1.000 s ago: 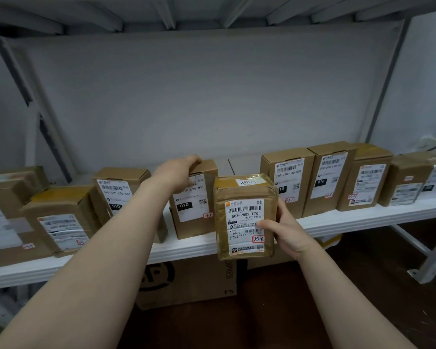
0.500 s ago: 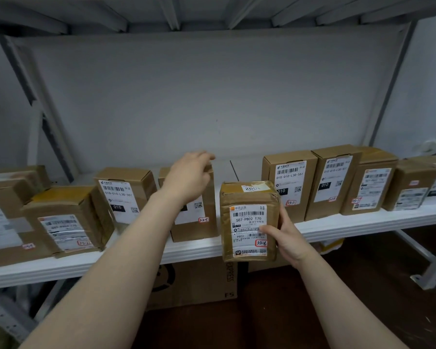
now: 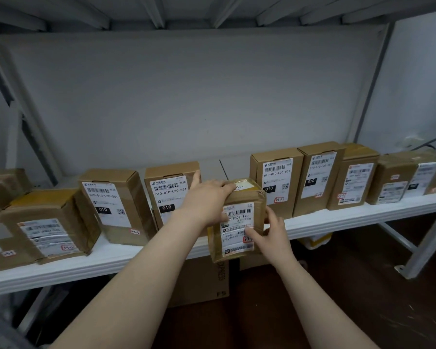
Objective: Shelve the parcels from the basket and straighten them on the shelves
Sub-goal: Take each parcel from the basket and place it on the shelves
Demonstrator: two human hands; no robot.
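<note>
I've got both hands on the taped parcel (image 3: 238,222): left hand (image 3: 207,204) grips its top-left corner, right hand (image 3: 271,235) pinches its right side, thumb on the label. The parcel is upright between them, at the shelf (image 3: 337,220) front edge.

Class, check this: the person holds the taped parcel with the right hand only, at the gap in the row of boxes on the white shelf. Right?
No. The head view shows both hands: the left hand grips the top of the taped parcel, the right hand its right side, at the gap in the row of boxes on the white shelf.
</note>
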